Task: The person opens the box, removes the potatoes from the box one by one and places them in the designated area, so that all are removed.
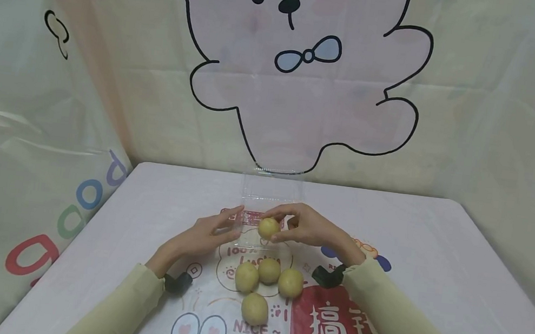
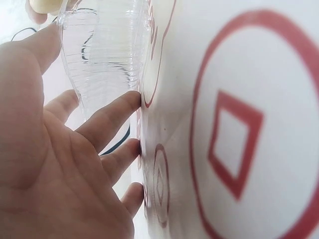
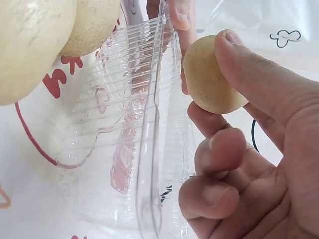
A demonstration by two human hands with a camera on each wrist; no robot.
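Observation:
A clear plastic box (image 3: 148, 134) with its lid (image 1: 272, 188) folded back stands mid-table. My right hand (image 1: 310, 226) pinches a round yellow fruit (image 3: 212, 74) between thumb and fingers, over the box in the head view. On the box's left side, the extended fingers of my left hand (image 1: 209, 231) reach to its wall, thumb near the rim. The left wrist view shows this hand (image 2: 65, 144) with its fingertips low by the table. Nearer to me lie several more such fruits, among them a front one (image 1: 254, 309) and a right one (image 1: 290, 283).
The white table (image 1: 389, 218) carries printed drawings and a red panel (image 1: 328, 331) under the right forearm. A curtain (image 1: 472, 128) with a bear drawing hangs behind the far edge. Dark straps (image 1: 178, 283) show at both wrists.

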